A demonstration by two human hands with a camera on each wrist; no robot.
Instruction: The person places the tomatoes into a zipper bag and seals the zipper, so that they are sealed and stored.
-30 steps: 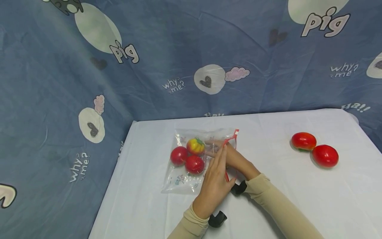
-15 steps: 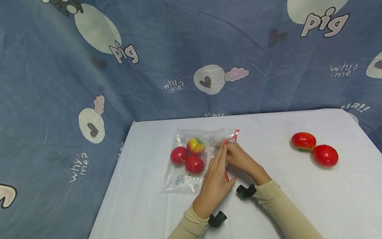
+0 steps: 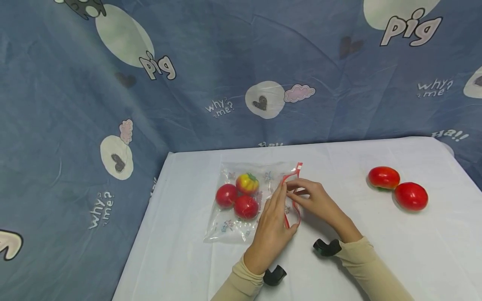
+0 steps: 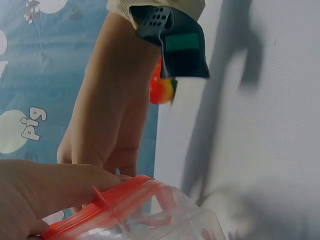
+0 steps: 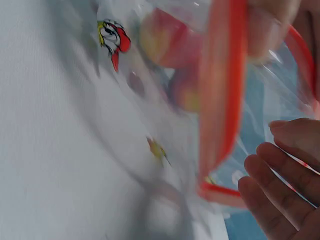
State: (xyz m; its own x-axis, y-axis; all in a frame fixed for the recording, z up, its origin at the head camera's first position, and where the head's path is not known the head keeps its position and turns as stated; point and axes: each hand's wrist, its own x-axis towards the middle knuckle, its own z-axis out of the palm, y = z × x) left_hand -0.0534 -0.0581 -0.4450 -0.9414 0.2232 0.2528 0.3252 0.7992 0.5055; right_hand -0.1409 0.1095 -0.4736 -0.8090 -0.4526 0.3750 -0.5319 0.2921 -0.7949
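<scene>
In the head view a clear zip bag (image 3: pixel 229 230) with a red zip edge lies on the white table. Inside are two round red fruits (image 3: pixel 246 207) and a yellow-and-red, pumpkin-shaped piece (image 3: pixel 247 183) with a green top. My left hand (image 3: pixel 269 236) holds the bag's mouth, its thumb on the red zip edge (image 4: pixel 115 200) in the left wrist view. Just right of the mouth, my right hand (image 3: pixel 318 205) has its fingertips near the edge and nothing visible in its grasp. Its fingers (image 5: pixel 280 190) are apart and slightly bent in the right wrist view.
Two shiny red tomato-like pieces (image 3: pixel 383 177) (image 3: pixel 411 196) lie side by side at the table's right. Behind the white table (image 3: pixel 339 267) hangs a blue patterned cloth (image 3: pixel 211 50). Black camera mounts (image 3: pixel 326 247) sit under both wrists.
My right hand has drawn back to the right, out of the bag's mouth. The left hand has stayed at the zip edge, and the pieces in the bag have not visibly moved.
</scene>
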